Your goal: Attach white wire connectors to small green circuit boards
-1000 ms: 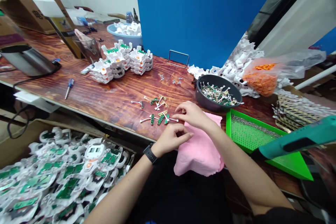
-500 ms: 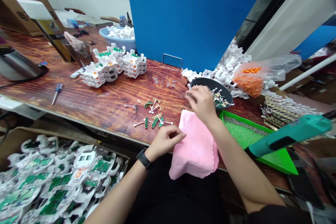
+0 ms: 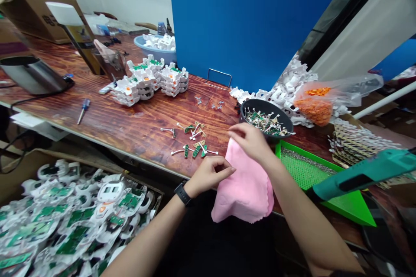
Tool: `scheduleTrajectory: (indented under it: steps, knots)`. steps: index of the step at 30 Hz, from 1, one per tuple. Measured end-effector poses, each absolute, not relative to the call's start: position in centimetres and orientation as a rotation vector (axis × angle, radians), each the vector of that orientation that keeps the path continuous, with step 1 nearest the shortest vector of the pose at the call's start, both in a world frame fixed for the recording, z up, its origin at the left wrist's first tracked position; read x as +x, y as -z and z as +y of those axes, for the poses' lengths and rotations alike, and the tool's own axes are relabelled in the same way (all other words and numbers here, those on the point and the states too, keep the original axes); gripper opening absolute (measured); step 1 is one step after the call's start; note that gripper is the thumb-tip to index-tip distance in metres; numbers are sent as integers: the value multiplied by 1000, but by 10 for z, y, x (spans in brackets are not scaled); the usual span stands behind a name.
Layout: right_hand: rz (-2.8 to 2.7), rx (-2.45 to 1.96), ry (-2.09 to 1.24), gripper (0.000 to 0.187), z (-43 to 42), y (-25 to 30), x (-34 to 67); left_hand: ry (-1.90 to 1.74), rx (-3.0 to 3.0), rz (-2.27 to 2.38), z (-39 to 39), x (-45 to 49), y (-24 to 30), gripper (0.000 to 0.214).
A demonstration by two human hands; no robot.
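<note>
My left hand (image 3: pixel 212 174) is at the front edge of the table, thumb and curled fingers closed together; anything between them is too small to make out. A pink cloth (image 3: pixel 245 181) with a scalloped edge hangs over the table edge beside it. Above the cloth's upper end is my right hand (image 3: pixel 250 140), fingers bent and tips close together, its grip hidden. Small green circuit boards (image 3: pixel 196 151) with white-plugged leads lie in a loose group left of my hands. A black bowl (image 3: pixel 289 123) holding many similar boards and leads stands just behind my right hand.
A green tray (image 3: pixel 364 214) lies at right under a teal power tool (image 3: pixel 367 173). Stacked white housings (image 3: pixel 149 80) and a screwdriver (image 3: pixel 83 110) sit at left. A carton of housings (image 3: pixel 81 216) stands lower left. A blue panel (image 3: pixel 250 26) rises behind.
My right hand has come away from the bowl, down towards my left hand and the cloth. The left hand keeps nearly the same pose. The whole view has shifted slightly.
</note>
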State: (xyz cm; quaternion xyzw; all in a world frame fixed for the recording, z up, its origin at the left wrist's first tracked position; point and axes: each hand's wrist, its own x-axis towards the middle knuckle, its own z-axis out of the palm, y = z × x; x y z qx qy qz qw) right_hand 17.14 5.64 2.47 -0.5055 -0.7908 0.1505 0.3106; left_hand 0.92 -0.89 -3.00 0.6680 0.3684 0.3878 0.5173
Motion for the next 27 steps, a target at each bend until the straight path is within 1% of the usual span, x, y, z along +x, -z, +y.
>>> scheduleTrajectory:
  steps: [1, 3, 6, 7, 11, 13, 16, 18, 21, 23, 25, 27]
  knots:
    - [-2168, -1287, -570, 24, 55, -20, 159, -938, 1595, 876, -9, 10, 30, 28]
    - [-2286, -1286, -811, 29, 55, -9, 138, -947, 1580, 869, -10, 10, 30, 28]
    - [-2318, -1392, -980, 36, 59, 6, 120, -925, 1583, 877, -11, 11, 30, 29]
    - [-2303, -1416, -1017, 35, 60, 9, 117, -915, 1586, 876, -11, 11, 30, 29]
    - [-2146, -1463, -1186, 20, 66, 13, 117, -911, 1580, 866, -11, 9, 27, 29]
    - [-2002, -1493, -1161, 20, 68, 10, 123, -935, 1582, 870, -11, 9, 28, 29]
    - [-1849, -1475, -990, 24, 69, 2, 138, -981, 1570, 910, -10, 9, 31, 29]
    - [-1808, -1404, -1019, 24, 65, -3, 150, -1039, 1480, 956, -9, 11, 35, 30]
    - [-1789, -1298, -1147, 23, 49, -12, 167, -1242, 1193, 1023, -7, 16, 40, 29]
    - [-1819, -1291, -1135, 22, 35, -17, 175, -1354, 1029, 1052, -5, 19, 42, 37]
    - [-1871, -1319, -1098, 20, 22, -21, 180, -1362, 991, 1067, -3, 20, 42, 40]
    - [-1918, -1340, -1077, 20, 13, -22, 182, -1307, 1051, 1064, -2, 20, 41, 38]
